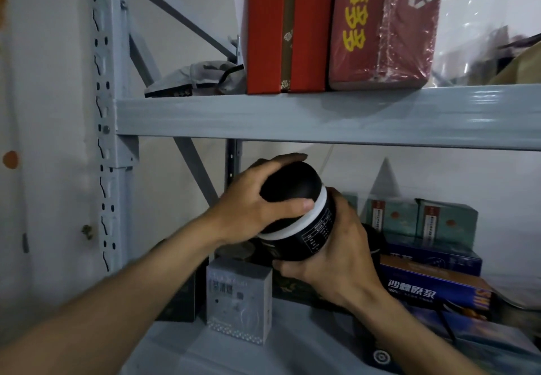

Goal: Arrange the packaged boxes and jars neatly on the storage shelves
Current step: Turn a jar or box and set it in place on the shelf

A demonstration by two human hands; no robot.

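Note:
Both my hands hold a black jar [310, 234] with a white band, tilted to the left, above the lower shelf [263, 354]. My left hand [251, 207] wraps over its rounded black lid [292, 181]. My right hand [342, 254] grips the jar's body from below and the right. A grey-white box [238, 301] stands upright on the lower shelf just below the jar. Blue boxes [433, 284] lie stacked at the right, with teal boxes [418, 219] behind them. A second dark jar [376, 238] is partly hidden behind my right hand.
The grey shelf beam [322, 116] crosses above my hands. On the upper shelf stand a red box [289, 29] and a dark red wrapped box [383, 26], with a grey pouch [199, 78] to their left. The perforated upright [106, 140] borders the left side. A black cable [445, 322] lies at the right.

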